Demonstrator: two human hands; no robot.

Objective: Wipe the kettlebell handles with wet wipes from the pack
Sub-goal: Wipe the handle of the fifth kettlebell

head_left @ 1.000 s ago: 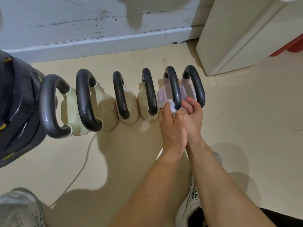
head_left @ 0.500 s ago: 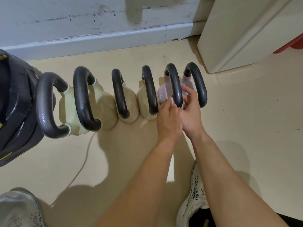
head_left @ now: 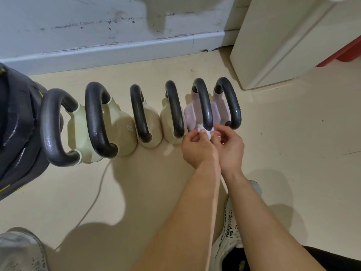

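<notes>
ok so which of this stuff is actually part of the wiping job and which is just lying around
Job: wipe, pinched by left hand and right hand; kettlebell handles.

Lying about: cable, weight plates, cabinet, shoe.

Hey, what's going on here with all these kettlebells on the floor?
A person is wiping kettlebell handles. Six kettlebells stand in a row on the floor. The left hand and right hand both pinch a small white wet wipe against the near end of the black handle of a pink kettlebell, second from the right end. The wipe pack isn't in view.
</notes>
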